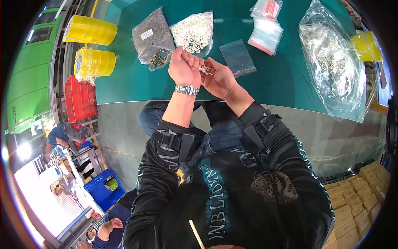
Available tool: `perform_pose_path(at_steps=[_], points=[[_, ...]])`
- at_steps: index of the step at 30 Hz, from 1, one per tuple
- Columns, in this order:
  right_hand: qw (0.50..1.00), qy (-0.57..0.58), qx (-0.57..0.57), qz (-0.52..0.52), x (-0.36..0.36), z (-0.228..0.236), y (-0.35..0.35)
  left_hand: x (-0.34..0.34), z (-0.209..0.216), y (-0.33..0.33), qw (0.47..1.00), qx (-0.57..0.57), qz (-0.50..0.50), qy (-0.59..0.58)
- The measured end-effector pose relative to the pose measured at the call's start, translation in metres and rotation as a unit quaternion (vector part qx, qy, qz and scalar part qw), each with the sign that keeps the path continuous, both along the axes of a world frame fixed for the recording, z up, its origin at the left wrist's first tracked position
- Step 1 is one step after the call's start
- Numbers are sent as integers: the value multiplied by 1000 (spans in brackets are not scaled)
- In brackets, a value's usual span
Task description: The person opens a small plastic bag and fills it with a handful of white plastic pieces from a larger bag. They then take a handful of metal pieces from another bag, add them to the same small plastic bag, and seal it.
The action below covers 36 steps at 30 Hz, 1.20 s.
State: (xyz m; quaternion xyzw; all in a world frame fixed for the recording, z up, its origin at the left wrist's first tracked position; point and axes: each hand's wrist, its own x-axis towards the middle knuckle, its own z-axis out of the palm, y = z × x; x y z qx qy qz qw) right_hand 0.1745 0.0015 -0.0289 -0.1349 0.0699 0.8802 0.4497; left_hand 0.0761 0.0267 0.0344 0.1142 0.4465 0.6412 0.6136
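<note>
My right hand (220,79) is cupped palm up above the green table, holding a small heap of white plastic pieces (205,69). Against it rests my left hand (185,69), its fingers curled closed; what they hold is too small to make out. Just beyond my hands lies an open clear bag of similar white pieces (193,31). To its left a clear bag of dark screws (153,35) has some brass-coloured ones at its mouth. A flat clear zip bag (237,58) lies right of my hands.
A stack of zip bags with red strips (266,35) lies farther right, near a large clear sack of packed parts (331,62). Yellow tape rolls (91,31) stand at the left edge above a red crate (79,97). Cartons (352,203) are piled lower right; other people are at lower left.
</note>
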Motion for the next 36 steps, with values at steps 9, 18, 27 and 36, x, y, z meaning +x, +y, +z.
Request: perform_pose_path(at_steps=[9,18,27,36], points=[[998,54,20,30,10,-7,0,-33,4,3,998,-14,14,-67],[998,47,31,41,14,0,2,-89,-27,-24,997,-66,48,5],[990,118,55,60,17,-10,1,-91,-43,-39,997,-79,-8,-18],[995,-61,57,63,10,13,-3,-95,-46,-40,996,-84,-16,-25]])
